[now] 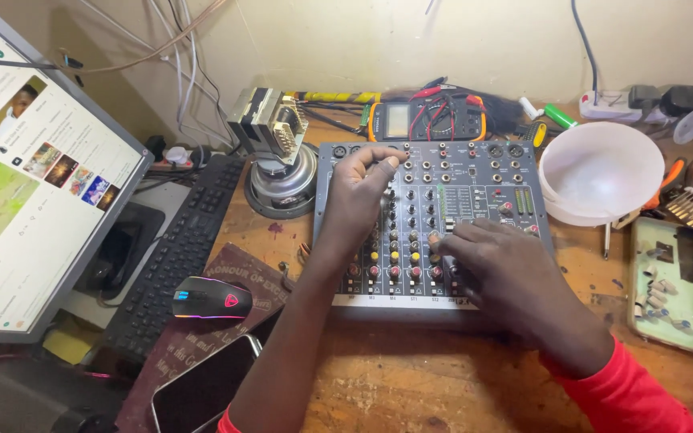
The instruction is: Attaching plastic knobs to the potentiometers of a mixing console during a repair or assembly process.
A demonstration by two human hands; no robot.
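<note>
I'm resting my left hand [360, 186] at the mixer's [483, 180] top edge; my right hand [497, 269] is apparently pinching a lower knob [435, 239], adjustment underway.

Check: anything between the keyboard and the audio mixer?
Head view: a loudspeaker driver with a transformer on top, between keyboard and mixer.

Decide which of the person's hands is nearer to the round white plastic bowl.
Right. The right hand rests on the grey audio mixer just left of the round white plastic bowl; the left hand lies farther left.
</note>
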